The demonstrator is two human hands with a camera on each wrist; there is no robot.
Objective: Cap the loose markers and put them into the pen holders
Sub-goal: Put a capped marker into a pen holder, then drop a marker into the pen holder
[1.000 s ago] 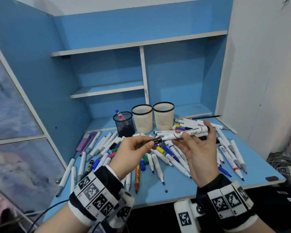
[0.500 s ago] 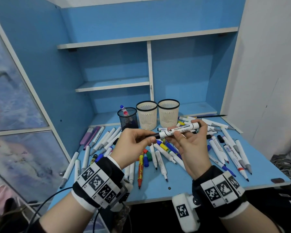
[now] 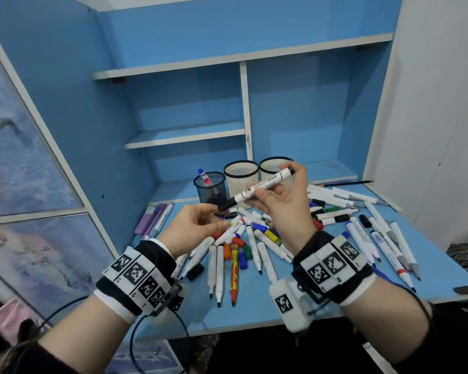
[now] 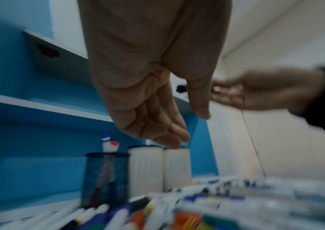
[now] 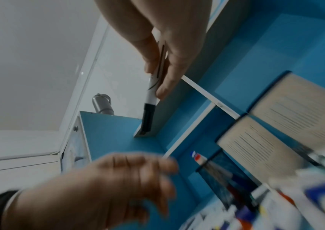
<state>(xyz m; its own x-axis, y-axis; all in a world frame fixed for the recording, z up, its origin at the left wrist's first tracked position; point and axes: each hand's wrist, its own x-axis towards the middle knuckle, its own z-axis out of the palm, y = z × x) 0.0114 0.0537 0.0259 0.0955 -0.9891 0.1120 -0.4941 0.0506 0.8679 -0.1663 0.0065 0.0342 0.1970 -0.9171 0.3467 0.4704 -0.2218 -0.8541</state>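
My right hand (image 3: pixel 278 190) holds a white marker (image 3: pixel 265 183) with a black cap on its lower left end, tilted up to the right in front of the pen holders. In the right wrist view the thumb and fingers (image 5: pixel 169 74) pinch the marker's barrel (image 5: pixel 152 93), and the black cap (image 5: pixel 147 119) points away. My left hand (image 3: pixel 214 220) hovers just below the capped end with relaxed fingers and holds nothing; the left wrist view shows its palm (image 4: pixel 148 101) bare. Many loose markers (image 3: pixel 254 238) lie scattered on the blue desk (image 3: pixel 322 292).
A black mesh holder (image 3: pixel 210 187) with a marker inside stands at the back of the desk. Beside it are two cream holders (image 3: pixel 241 176) (image 3: pixel 273 164). Blue shelves (image 3: pixel 187 136) rise behind. More markers (image 3: pixel 376 233) lie at the right, near the desk's front edge.
My left hand has let go of the marker's black capped end and dropped slightly. My right hand has tilted the marker, raising its rear end up toward the cream holders.
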